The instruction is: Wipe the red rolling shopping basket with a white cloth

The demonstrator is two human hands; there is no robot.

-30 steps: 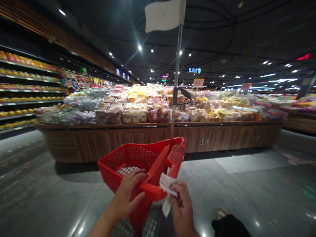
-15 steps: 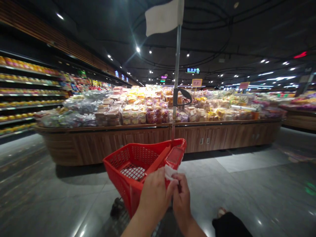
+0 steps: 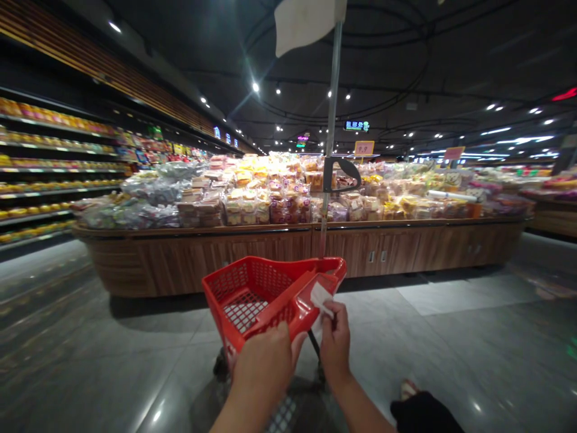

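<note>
A red plastic shopping cart (image 3: 288, 296) with a mesh basket stands in front of me. My left hand (image 3: 265, 358) is closed over its near rim, and the fingertips are mostly hidden behind the hand. My right hand (image 3: 336, 343) pinches a crumpled white tissue (image 3: 321, 296) just over the cart's right end. Thumb and fingers meet at the tissue's lower part, while its upper part sticks out over the red panel. From the cart's right side rises a pole (image 3: 332, 102) with a grey loop grip (image 3: 345, 174) and a white flag (image 3: 306, 27).
Beyond the cart runs a long wood-panelled display counter (image 3: 270, 258) heaped with bagged baked goods (image 3: 288, 198). Shelves (image 3: 49, 171) of packaged goods line the left. A foot (image 3: 408, 388) and a dark trouser leg (image 3: 424, 415) show on the grey tiled floor (image 3: 451, 343).
My hands were together at the tissue and have now parted. My left hand has moved down and left onto the cart's rim, while the right keeps the tissue. The view has shifted slightly.
</note>
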